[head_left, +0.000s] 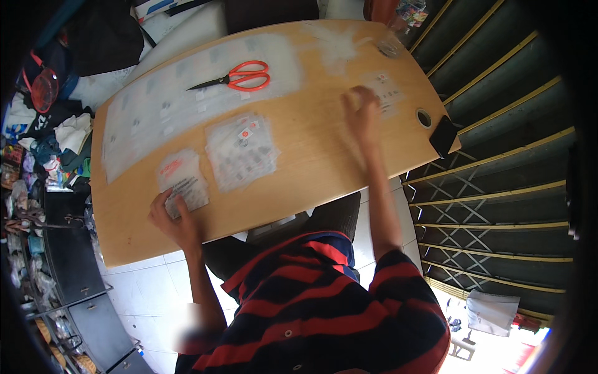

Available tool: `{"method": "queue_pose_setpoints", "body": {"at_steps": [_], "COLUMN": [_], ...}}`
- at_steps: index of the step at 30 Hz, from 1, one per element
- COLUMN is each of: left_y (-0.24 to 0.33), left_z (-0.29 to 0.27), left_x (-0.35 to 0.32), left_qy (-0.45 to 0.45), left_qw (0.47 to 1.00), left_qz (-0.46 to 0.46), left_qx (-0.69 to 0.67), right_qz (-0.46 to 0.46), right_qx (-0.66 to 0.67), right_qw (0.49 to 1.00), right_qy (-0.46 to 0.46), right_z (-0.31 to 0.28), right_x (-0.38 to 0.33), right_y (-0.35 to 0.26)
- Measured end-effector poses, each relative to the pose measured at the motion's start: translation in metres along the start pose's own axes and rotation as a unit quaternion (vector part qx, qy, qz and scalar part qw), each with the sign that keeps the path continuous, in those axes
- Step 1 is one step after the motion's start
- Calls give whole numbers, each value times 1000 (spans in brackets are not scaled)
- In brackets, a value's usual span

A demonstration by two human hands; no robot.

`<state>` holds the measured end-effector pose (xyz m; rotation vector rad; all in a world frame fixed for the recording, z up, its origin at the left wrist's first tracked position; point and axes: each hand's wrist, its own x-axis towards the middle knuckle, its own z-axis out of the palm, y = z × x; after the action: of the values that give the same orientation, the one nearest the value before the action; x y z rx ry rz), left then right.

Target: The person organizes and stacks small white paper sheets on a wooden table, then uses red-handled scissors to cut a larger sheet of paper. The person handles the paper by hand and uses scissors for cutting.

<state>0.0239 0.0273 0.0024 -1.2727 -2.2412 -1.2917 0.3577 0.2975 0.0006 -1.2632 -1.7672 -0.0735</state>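
Note:
My left hand (pixel 175 223) rests at the near edge of a small stack of clear plastic bags (pixel 180 177) with red and dark print; its thumb and fingers are apart on the bags. Just right of it lies a second pile of clear bags (pixel 242 153) with small red-and-white labels. My right hand (pixel 362 113) is over the right part of the table, fingers bent and smeared by motion. Beside it lies a flat clear bag (pixel 385 93) with a small label. Whether the right fingers hold anything cannot be made out.
Red-handled scissors (pixel 249 76) lie on a wide spread of clear plastic sheets (pixel 143 118) across the back of the wooden table (pixel 311 168). At the right edge are a roll of tape (pixel 423 118) and a black phone (pixel 443 136). A folding metal gate (pixel 492 181) stands beyond.

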Motion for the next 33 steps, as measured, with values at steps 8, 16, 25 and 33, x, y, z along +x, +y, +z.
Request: {"method": "queue_pose_setpoints", "body": {"at_steps": [8,16,25,33], "left_y": [5,-11,-2,-2], "left_z": [2,2,2,1], "left_x": [3,-1,4,2], "left_qy": [4,16,18,8], "left_qw": [1000,1000,1000,1000], "left_qz": [-2,8,6,8], "left_qx": [-9,2,-6,0], "right_qz": [180,99,65,16], "right_qx": [-229,-294,87,-10], "right_qw": [939,951,992,982], "right_qy": [-181,0,-68,-186], "right_z": [-20,-14,-22,26], "right_x": [52,44,-41,-95], "right_y": [139,99,-121,-182]}}
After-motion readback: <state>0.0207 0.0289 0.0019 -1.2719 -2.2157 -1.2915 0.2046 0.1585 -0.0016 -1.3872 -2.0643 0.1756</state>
